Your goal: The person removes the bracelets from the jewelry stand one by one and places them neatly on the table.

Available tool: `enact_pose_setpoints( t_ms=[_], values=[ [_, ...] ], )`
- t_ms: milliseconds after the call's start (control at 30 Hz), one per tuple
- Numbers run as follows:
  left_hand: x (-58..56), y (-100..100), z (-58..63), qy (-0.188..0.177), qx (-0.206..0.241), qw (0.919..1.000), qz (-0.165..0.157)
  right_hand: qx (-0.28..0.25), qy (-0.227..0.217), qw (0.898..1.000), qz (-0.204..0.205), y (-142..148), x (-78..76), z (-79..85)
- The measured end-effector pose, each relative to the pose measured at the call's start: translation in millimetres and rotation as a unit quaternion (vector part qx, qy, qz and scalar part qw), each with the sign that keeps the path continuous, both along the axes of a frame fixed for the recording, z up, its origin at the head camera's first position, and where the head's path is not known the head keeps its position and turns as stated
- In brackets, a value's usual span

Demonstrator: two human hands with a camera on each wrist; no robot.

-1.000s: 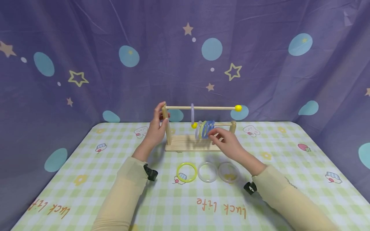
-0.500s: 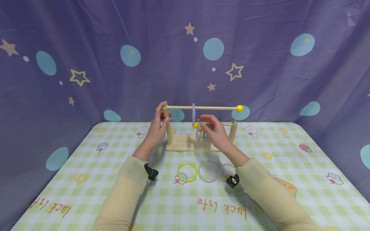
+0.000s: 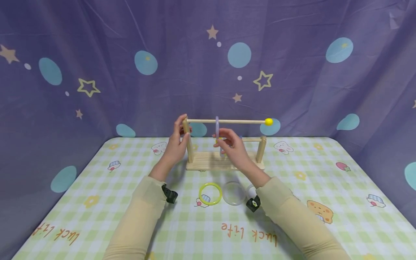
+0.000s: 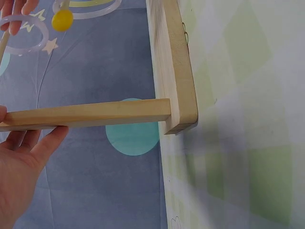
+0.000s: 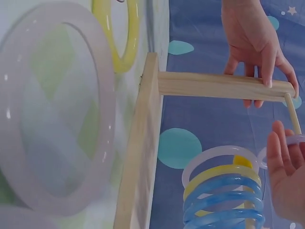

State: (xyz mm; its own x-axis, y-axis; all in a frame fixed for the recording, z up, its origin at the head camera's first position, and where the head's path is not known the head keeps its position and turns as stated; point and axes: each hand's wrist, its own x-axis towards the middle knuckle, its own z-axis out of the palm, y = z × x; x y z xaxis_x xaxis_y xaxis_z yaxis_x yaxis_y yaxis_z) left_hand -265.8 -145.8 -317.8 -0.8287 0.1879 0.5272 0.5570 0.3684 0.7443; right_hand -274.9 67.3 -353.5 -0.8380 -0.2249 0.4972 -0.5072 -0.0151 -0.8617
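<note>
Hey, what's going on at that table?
A person's left hand grips a wooden stand's tall post, while the right hand is at the purple ring on the upper rod; whether it's gripped isn't clear. More rings hang on the lower rod, and three loose rings lie on the checked cloth.

Left fingers (image 5: 268, 67) on post (image 5: 205, 85), right fingers (image 5: 275, 151) by lavender ring (image 5: 297, 139)
</note>
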Motion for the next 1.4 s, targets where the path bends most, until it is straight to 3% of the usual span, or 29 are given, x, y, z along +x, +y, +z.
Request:
enact_pose_setpoints(
  t_ms=[433, 667, 1400],
  values=[
    [-0.2, 0, -0.5, -0.003, 0.001, 1.0000, 0.001, -0.078, 0.000, 0.991, -0.111, 6, 0.0, -4.4],
    [-0.5, 0, -0.9, -0.009, -0.004, 1.0000, 0.001, -0.087, 0.017, 0.986, -0.143, 14, 17.7, 11.1],
    [0.0, 0, -0.6, -0.006, -0.007, 1.0000, 0.005, -0.134, 0.043, 0.974, -0.179, 53, 15.5, 4.1]
  ],
)
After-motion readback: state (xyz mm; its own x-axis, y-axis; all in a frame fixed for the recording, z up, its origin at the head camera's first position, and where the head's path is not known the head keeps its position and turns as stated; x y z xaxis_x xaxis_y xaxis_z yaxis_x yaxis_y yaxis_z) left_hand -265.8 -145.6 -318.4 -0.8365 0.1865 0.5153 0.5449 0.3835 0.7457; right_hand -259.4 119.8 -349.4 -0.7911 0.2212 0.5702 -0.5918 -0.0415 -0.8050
